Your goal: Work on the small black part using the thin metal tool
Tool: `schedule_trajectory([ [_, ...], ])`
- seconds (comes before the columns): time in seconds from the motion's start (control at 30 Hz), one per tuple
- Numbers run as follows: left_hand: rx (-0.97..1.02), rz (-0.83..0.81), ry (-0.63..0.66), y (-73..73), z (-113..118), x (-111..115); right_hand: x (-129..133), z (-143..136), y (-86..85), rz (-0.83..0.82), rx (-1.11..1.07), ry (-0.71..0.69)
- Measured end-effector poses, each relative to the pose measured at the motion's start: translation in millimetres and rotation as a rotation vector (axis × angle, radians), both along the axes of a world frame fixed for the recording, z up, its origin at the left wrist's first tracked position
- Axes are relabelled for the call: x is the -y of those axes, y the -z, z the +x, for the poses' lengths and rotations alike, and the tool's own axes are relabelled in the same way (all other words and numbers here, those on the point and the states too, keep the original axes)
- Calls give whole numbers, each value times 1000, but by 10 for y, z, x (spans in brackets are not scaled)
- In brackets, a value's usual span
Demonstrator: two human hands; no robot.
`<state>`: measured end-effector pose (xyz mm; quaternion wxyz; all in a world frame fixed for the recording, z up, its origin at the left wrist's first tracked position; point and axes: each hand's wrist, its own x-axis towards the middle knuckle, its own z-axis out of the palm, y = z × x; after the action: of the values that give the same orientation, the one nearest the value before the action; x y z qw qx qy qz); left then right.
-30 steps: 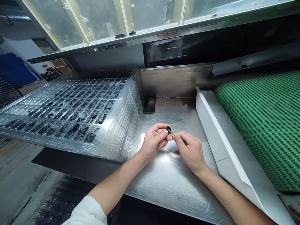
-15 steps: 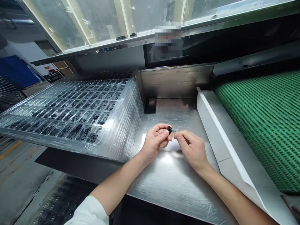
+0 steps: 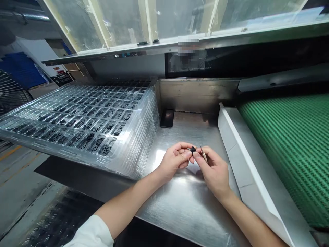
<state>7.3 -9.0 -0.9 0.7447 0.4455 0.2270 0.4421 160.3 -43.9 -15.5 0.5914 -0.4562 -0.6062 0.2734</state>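
Above the metal worktop, my left hand pinches a small black plastic part between thumb and fingers. My right hand is closed, and its thumb and forefinger meet the same part from the right. Tucked in the right fingers is a slim knife-like tool with a dark pointed tip and a pale body, its tip turned up and away from the part. Left of the hands, a stack of clear plastic trays carries many black round parts in its pockets.
A dark phone lies at the back of the worktop. A white guard rail runs along the right, beside a green conveyor belt. Overhead is a framed clear panel. A wire-guarded fan stands far left.
The tool tip was against the black part; now it points up inside the right fingers. My right fingertips have come onto the part. The view has shifted slightly.
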Motion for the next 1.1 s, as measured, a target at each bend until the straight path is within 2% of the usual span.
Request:
schedule_trajectory([
  [0.2, -30, -11, 6, 36, 8, -33, 3, -2, -55, -42, 11, -18],
  [0.47, -75, -22, -19, 26, 22, -29, -8, 8, 29, -58, 103, 34],
  [0.8, -65, -112, -65, 10, 23, -48, -42, 10, 97, -64, 49, 24],
  [1.1, -70, -119, -49, 48, 25, -66, -42, -34, 63, -66, 34, 3],
])
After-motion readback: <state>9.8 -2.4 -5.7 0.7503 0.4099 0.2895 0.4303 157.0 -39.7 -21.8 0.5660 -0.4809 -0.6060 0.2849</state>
